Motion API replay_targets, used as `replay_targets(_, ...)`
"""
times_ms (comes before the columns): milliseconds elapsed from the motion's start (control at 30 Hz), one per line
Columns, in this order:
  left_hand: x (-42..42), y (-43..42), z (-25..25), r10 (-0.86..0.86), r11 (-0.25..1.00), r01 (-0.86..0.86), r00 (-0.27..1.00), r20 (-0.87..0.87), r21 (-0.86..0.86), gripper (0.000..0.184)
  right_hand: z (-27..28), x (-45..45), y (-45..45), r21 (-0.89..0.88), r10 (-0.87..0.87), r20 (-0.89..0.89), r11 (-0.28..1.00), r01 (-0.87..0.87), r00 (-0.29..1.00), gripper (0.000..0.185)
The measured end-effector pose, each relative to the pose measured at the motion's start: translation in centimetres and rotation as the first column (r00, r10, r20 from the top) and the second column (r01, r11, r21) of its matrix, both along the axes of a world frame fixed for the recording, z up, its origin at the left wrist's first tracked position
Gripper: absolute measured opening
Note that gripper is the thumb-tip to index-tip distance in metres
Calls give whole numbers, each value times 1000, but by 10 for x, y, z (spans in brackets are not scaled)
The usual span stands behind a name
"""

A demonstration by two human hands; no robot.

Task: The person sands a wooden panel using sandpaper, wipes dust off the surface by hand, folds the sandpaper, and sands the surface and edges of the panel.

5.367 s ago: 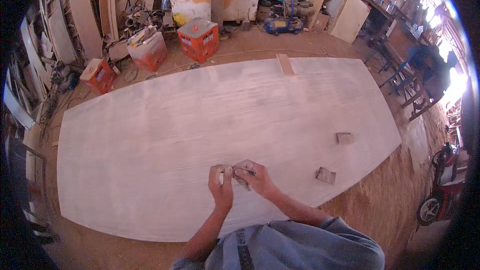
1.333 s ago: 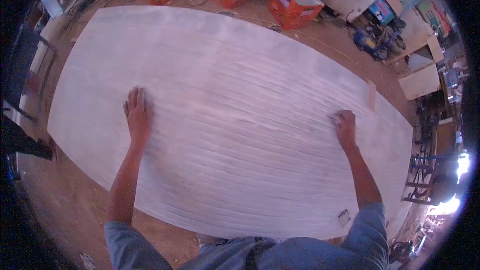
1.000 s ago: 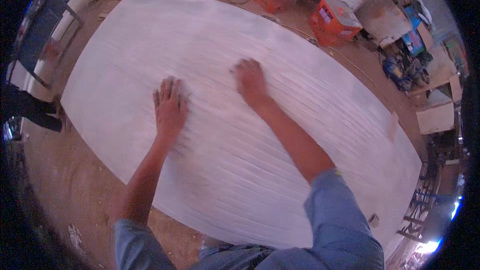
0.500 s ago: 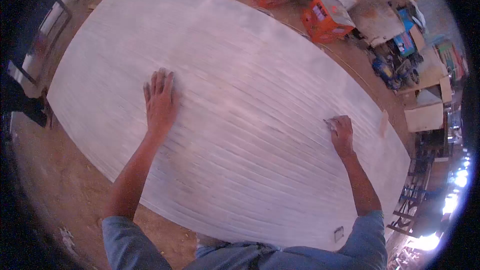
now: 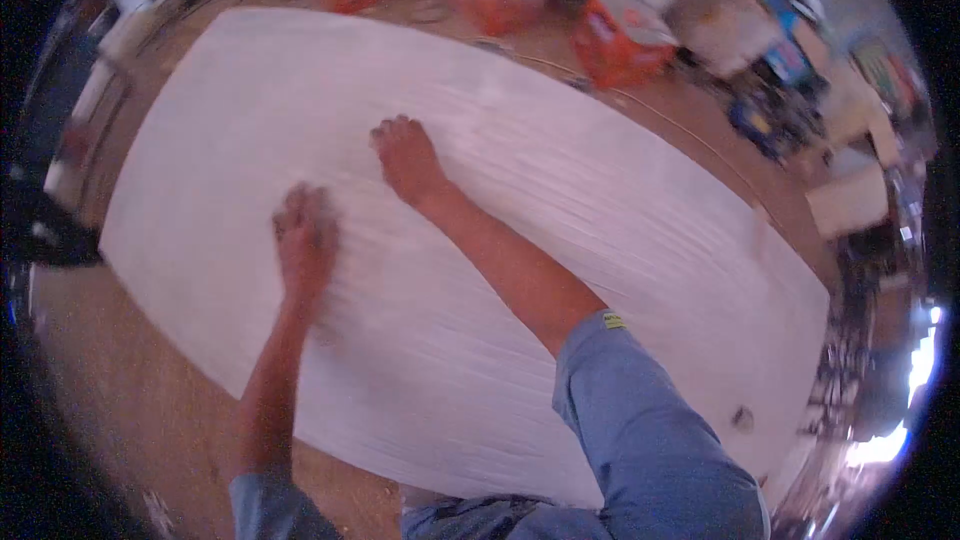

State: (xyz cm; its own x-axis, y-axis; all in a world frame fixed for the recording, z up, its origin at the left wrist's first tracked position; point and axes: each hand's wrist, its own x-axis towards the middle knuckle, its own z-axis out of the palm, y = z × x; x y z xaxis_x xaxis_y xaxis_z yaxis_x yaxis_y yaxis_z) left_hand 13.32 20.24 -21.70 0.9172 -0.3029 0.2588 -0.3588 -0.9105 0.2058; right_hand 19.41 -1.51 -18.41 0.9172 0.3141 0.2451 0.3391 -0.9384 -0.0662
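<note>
A large white panel (image 5: 480, 400) with fine ridged lines across its surface spreads out in front of me. On its left part lies my left hand (image 5: 306, 240), blurred, its fingers apart and nothing visible in them. My right hand (image 5: 408, 158) rests farther up the panel, to the right of the left one, with its fingers curled down against the surface. Whatever is under those fingers is hidden. A small dark object (image 5: 741, 418) sits on the panel at the lower right, too blurred to name.
Orange-and-white boxes (image 5: 622, 45) stand on the brown floor beyond the far edge. Flattened cardboard (image 5: 850, 202) and mixed clutter line the right side. A thin cable (image 5: 690, 130) runs along the floor by the panel. A dark object (image 5: 60, 230) adjoins the left corner.
My right hand has swept left across the panel, from its right side to near my left hand. The left hand has shifted slightly down, and the view has tilted a little.
</note>
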Motion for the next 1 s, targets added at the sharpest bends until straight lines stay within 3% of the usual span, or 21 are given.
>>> replay_targets(67,4,15,2,49,999,-50,998,-26,-10,47,-4,-46,-49,140,6,-21,990,-3,1000,22)
replay_targets(133,14,34,-12,-15,999,14,999,30,46,47,-52,-103,-128,106,-42,90,994,32,995,23)
replay_targets(167,10,32,-6,6,998,-7,1000,17,56,47,-13,-158,-165,102,-144,-82,983,152,986,24)
replay_targets(200,11,34,-1,40,997,-40,999,6,71,47,-25,-202,-216,46,-198,3,979,198,980,26)
replay_targets(233,9,34,-1,24,997,-24,1000,4,71,47,-28,-257,-267,103,-318,-54,941,322,947,27)
replay_targets(300,-2,31,4,60,991,-62,998,20,116,47,-3,-367,-356,-164,-380,5,912,376,925,26)
replay_targets(333,-5,27,7,53,992,-56,998,26,114,47,-23,-415,-414,-109,-538,-1,838,535,843,27)
replay_targets(367,-7,25,8,67,989,-71,997,30,131,48,-1,-439,-429,-161,-650,-37,754,637,759,28)
replay_targets(400,0,27,8,79,986,-83,996,30,145,48,23,-446,-428,-222,-751,-67,653,724,657,29)
replay_targets(433,0,26,11,74,986,-79,997,37,147,48,27,-442,-421,-215,-754,-64,650,729,654,29)
replay_targets(500,-4,23,15,62,985,-65,998,22,162,49,23,-413,-395,-85,-525,194,833,547,829,34)
replay_targets(533,-5,25,14,55,984,-59,998,28,170,49,20,-382,-372,87,-572,11,818,569,820,29)
replay_targets(567,-3,28,9,54,987,-56,998,21,151,48,-7,-357,-358,123,-520,139,853,507,843,32)
replay_targets(633,-3,29,-2,44,990,-47,999,27,133,48,8,-314,-312,53,-389,85,921,386,917,29)
replay_targets(667,0,36,-7,27,984,-34,999,43,175,48,27,-300,-298,86,-374,-93,920,381,923,25)
replay_targets(733,4,33,-1,-5,975,-8,998,60,221,48,8,-313,-326,-19,-390,79,920,392,918,20)
replay_targets(800,-5,26,10,41,996,-40,999,-21,77,48,-11,-358,-381,84,-547,202,836,542,812,19)
replay_targets(867,2,35,-4,12,986,-19,999,44,166,48,-3,-412,-445,-45,-671,113,733,679,733,21)
replay_targets(900,2,40,-13,-16,967,-14,993,115,253,48,14,-426,-452,-6,-713,68,699,715,698,23)
replay_targets(967,-9,31,2,-15,984,-2,996,90,178,48,21,-427,-448,23,-744,15,668,744,668,26)
replay_targets(1000,-13,26,9,-14,994,6,997,76,105,48,4,-413,-439,102,-658,71,752,651,749,27)
